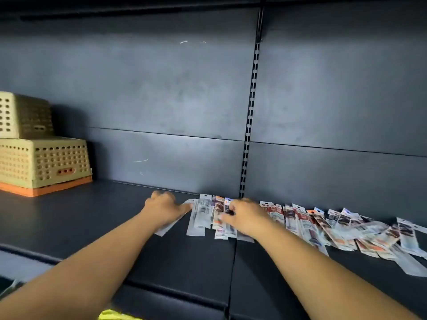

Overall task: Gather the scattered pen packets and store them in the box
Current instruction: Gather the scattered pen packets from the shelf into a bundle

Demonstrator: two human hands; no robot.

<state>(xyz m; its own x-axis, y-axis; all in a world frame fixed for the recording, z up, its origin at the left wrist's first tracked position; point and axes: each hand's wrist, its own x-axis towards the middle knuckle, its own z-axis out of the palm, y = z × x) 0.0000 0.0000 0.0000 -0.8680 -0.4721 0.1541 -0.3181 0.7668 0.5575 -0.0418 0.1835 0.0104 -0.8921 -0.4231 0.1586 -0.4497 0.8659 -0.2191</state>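
Observation:
Several long flat pen packets lie in an overlapping row on a dark shelf, running from its middle to the right edge of view. My left hand rests palm down on the leftmost packet, fingers spread toward the row. My right hand lies flat on top of packets near the row's left part, fingers pointing left and touching a packet. Neither hand has lifted anything. No box for the packets can be picked out with certainty.
Two beige perforated baskets sit upside down, stacked, at the shelf's far left, the lower one with an orange rim. The dark back panel carries a slotted upright. Something yellow-green shows at the bottom edge.

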